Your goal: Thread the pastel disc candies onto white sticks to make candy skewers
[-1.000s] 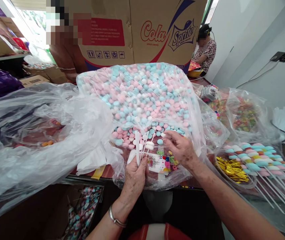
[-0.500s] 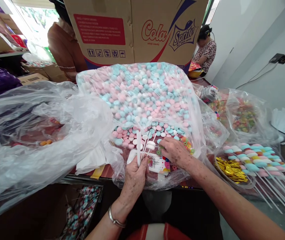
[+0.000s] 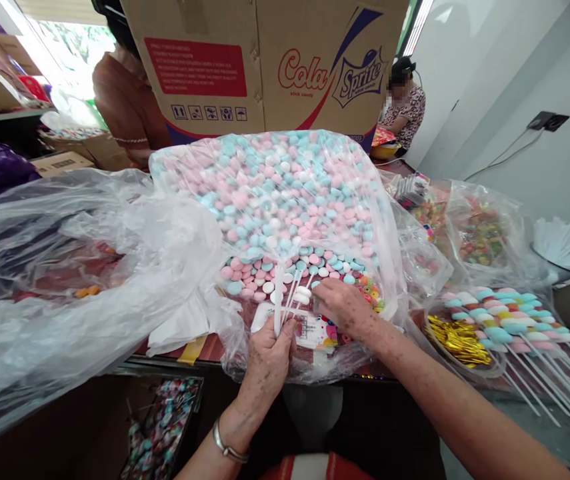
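Observation:
My left hand (image 3: 271, 350), with a silver bangle on its wrist, is closed around a bunch of white sticks (image 3: 278, 303) pointing up and fanning out. White marshmallows (image 3: 303, 295) are threaded on one of these sticks. Just right of them, my right hand (image 3: 347, 310) pinches a light blue marshmallow that its fingertips mostly hide. Beyond both hands lie loose pink, blue and white marshmallows (image 3: 259, 270), spilling from a big clear plastic bag (image 3: 265, 193). A printed card (image 3: 309, 330) and colourful ring candies (image 3: 371, 292) lie beside my right hand.
Finished marshmallow skewers (image 3: 507, 320) rest at right by a bowl of gold twist ties (image 3: 457, 341). Crumpled plastic (image 3: 129, 320) covers the left. A large carton (image 3: 205, 73) stands behind the bag. Below left is a box of wrapped candy (image 3: 159, 420). Two people sit further back.
My right hand has moved left from the marshmallow pile toward the sticks, bringing a blue marshmallow. My left hand keeps its hold on the sticks. The view has shifted slightly.

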A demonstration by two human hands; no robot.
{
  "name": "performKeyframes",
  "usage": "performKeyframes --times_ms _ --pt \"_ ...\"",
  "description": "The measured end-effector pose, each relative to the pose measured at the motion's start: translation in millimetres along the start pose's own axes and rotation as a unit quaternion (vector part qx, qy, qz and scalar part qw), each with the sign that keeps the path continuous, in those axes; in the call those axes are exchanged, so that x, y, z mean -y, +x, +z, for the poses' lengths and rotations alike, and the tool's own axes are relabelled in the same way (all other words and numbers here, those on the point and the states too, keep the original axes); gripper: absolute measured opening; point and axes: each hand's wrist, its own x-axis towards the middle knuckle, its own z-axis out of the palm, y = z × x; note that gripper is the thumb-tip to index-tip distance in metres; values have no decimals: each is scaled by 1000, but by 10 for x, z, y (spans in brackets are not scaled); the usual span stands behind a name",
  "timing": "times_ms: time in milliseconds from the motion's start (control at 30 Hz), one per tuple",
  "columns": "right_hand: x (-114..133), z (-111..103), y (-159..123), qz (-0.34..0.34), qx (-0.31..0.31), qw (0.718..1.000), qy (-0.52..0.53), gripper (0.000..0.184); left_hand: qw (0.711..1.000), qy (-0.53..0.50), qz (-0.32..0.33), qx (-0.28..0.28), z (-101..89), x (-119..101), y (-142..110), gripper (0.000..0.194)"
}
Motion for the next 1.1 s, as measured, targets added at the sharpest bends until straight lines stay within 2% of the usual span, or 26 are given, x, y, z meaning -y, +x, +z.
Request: performKeyframes --times_ms 33,67,133,200,267,367,467,567,700,800,967,1033,1100 --pt "-28 -30 14 56 -35 995 77 13 1000 1 2 3 1 -7 1 30" --pt "-56 -64 28 109 -67 977 171 10 1000 2 5 6 2 -12 3 28" --pt "-102 -139 53 188 -105 907 362 11 1000 12 14 18 3 -15 7 26" --pt "-118 -203 67 224 -112 833 494 18 999 33 22 30 1 -11 9 26" --pt "-106 -240 72 233 -112 791 555 23 997 55 27 36 -5 -11 6 27" --pt "-85 -237 69 231 -115 769 585 25 996 70 30 39 -14 -33 -4 29" --pt "-98 -207 67 219 -115 766 594 24 996 74 31 41 -15 -71 -8 27" --pt "-124 -197 61 210 -95 775 588 25 996 71 34 43 -7 -90 -7 27" --pt "-98 -183 26 179 -57 823 536 23 997 64 26 41 -5 -71 -8 28" --pt "-21 -131 -16 140 -51 857 494 20 997 56 22 43 -10 -48 -7 30" --pt "62 -94 -50 100 -30 886 452 21 998 58 21 28 -9 -7 6 26" --pt "30 -168 -37 102 -17 889 446 28 998 47 18 25 -4 27 13 27" --pt "-47 -300 -16 116 -34 892 435 40 999 27 14 24 1 70 19 28"
